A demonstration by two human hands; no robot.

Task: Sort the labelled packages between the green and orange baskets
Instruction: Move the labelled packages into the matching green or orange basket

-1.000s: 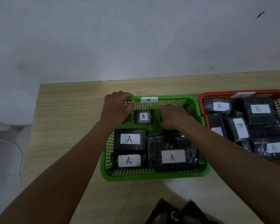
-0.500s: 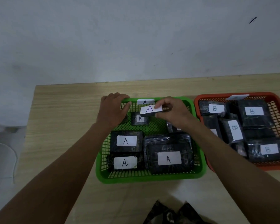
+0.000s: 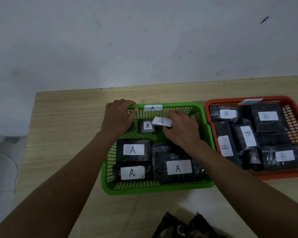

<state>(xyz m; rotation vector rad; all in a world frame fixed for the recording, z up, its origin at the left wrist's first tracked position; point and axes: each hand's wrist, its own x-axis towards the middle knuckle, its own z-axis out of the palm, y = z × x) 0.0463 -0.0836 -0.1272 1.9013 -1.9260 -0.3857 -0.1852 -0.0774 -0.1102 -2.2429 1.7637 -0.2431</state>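
Left hand [image 3: 118,116]: we saw it curled over the far-left rim of the green basket [image 3: 203,127].
Right hand [image 3: 181,128]: pinched an A package [image 3: 162,121] above the basket's far end.
Orange basket [image 3: 212,104]: right of green, holding B packages [image 3: 267,117].

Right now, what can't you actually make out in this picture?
- Head view: the package in the right hand is covered by fingers; its label is blurred.
- The tag on the orange basket far rim is too blurred to read.
- The dark patterned item is cut off by the bottom edge.
- The left hand hides the green basket corner.
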